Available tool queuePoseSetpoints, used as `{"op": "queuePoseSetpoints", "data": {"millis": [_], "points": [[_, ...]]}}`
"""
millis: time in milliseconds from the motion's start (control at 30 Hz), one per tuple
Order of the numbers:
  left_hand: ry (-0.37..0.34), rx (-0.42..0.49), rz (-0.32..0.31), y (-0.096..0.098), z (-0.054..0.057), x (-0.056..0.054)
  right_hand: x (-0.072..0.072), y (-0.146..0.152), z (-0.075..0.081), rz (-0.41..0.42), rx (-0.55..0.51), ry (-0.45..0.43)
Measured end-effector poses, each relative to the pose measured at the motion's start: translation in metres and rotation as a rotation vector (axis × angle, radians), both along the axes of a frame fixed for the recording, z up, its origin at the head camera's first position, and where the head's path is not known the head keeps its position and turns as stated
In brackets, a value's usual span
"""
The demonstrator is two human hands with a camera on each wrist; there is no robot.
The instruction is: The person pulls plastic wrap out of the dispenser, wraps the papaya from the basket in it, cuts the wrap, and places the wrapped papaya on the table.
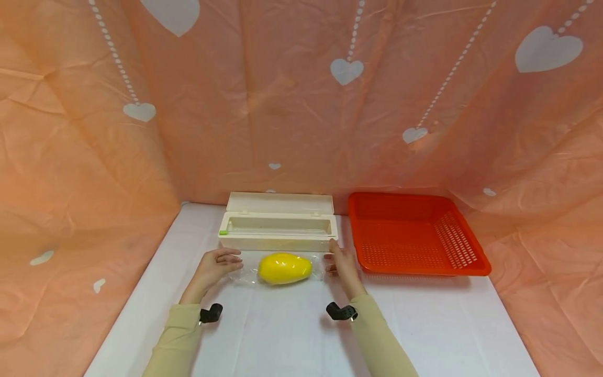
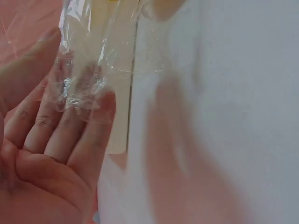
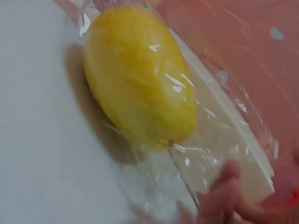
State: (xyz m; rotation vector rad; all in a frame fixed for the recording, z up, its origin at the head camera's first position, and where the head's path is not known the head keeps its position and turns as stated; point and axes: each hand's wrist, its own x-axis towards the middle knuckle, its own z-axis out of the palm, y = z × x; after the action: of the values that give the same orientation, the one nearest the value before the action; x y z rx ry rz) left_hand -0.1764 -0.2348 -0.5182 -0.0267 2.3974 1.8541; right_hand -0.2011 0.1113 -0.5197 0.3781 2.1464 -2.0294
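A yellow oblong fruit [image 1: 285, 268] lies under clear cling film [image 3: 187, 163], whose loose ends spread out on both sides. To its left my left hand [image 1: 215, 269] has its fingers extended; in the left wrist view, crinkled film overlaps its fingertips [image 2: 100, 105]. My right hand [image 1: 343, 264] is at the other end of the film, fingers loosely bent and apart. The right wrist view shows that hand blurred beside the film's edge. Just behind the fruit stands a cream cling film dispenser [image 1: 278, 244], its lid raised and a green slider [image 1: 223, 232] at its left end.
A red plastic basket [image 1: 419, 269] with perforated sides stands to the right of the dispenser. White cloth [image 1: 282, 335] covers the table. An orange curtain [image 1: 292, 131] with white hearts hangs behind and at both sides.
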Motion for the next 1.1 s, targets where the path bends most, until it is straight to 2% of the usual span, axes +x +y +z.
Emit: {"op": "queuePoseSetpoints", "data": {"millis": [133,233,333,400,533,667,767,867,967,1100], "points": [[0.001,-0.012,0.025,0.001,-0.002,0.000,0.012,0.011,-0.002,0.185,-0.037,-0.062],[0.002,-0.003,0.024,0.001,-0.004,0.000,0.016,0.015,-0.001,0.323,-0.043,-0.073],[0.009,0.004,0.007,0.001,-0.006,0.001,0.017,0.015,-0.001,0.428,-0.039,-0.010],[0.021,0.016,0.003,0.000,-0.006,0.001,0.015,0.014,-0.002,0.460,-0.021,0.045],[0.060,0.013,0.008,-0.003,-0.007,0.000,0.013,0.009,0.001,0.440,0.004,0.148],[0.070,0.020,0.004,-0.007,-0.008,-0.002,0.015,0.004,0.014,0.405,0.029,0.183],[0.042,0.040,-0.039,-0.011,-0.010,-0.003,0.015,0.002,0.017,0.382,0.035,0.182],[-0.005,0.082,-0.096,-0.016,-0.012,-0.002,0.010,0.003,0.010,0.372,0.000,0.192],[-0.023,0.120,-0.158,-0.018,-0.013,-0.001,0.003,0.004,-0.006,0.362,-0.051,0.211],[0.033,0.132,-0.224,-0.019,-0.015,-0.001,-0.004,0.005,-0.022,0.337,-0.084,0.210]]}}
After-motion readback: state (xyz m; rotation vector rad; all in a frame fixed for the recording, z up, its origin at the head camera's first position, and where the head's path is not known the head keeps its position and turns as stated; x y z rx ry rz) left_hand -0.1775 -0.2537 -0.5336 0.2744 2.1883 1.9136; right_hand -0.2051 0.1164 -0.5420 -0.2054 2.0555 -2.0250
